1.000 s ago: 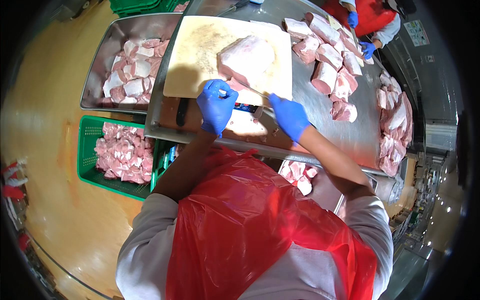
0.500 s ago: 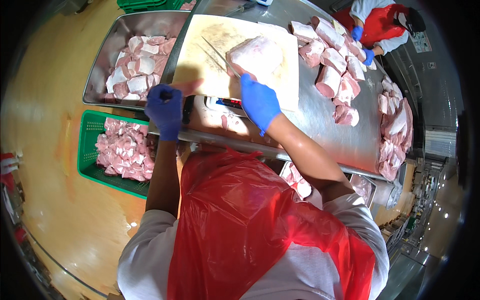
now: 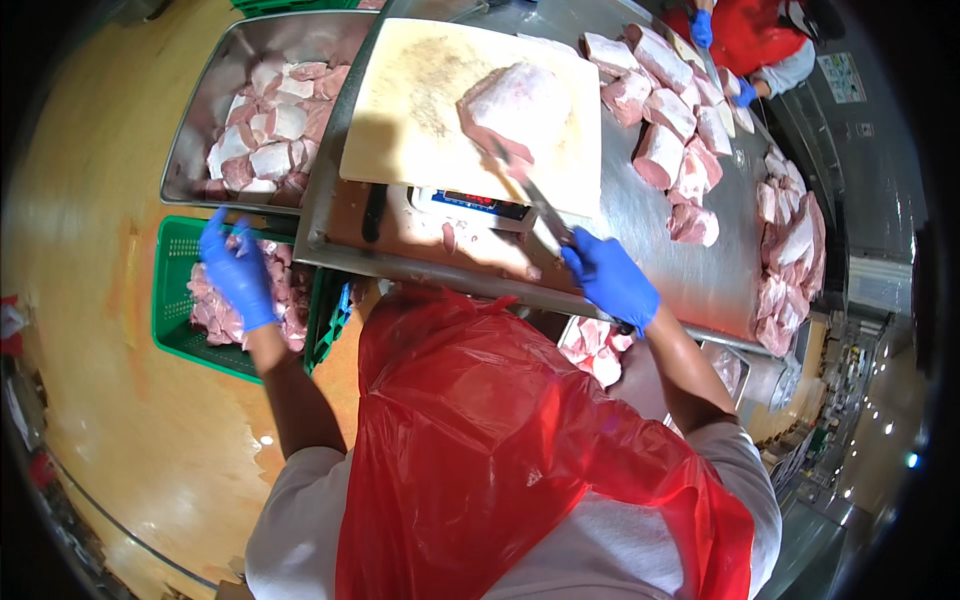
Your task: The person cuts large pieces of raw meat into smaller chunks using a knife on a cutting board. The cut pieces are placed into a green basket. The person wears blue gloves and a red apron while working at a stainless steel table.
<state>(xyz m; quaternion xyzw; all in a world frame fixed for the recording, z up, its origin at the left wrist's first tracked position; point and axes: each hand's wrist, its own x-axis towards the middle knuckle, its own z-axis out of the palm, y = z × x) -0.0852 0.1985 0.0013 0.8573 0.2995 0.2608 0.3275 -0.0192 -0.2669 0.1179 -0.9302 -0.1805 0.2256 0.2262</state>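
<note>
My left hand (image 3: 236, 268), in a blue glove, is open with fingers apart above small pink pieces of meat in a green perforated basket (image 3: 167, 282). My right hand (image 3: 612, 282), also gloved, grips a knife (image 3: 546, 210) near the steel table's front edge. Its blurred blade reaches toward the lower side of a pale piece of meat (image 3: 520, 105) on the cream cutting board (image 3: 395, 85). Just below the board are a white scale (image 3: 427, 208) and a black handle (image 3: 374, 212).
A steel bin (image 3: 180, 165) of meat chunks stands left of the table. Several cut loins (image 3: 660, 150) lie right of the board, with more meat (image 3: 790, 250) at the far right. A co-worker in a red apron (image 3: 758, 45), wearing blue gloves, works at the upper right.
My left hand has moved left and down from the board to the green basket, fingers now spread; the strip it held is no longer distinguishable. My right hand has moved right and down with the knife.
</note>
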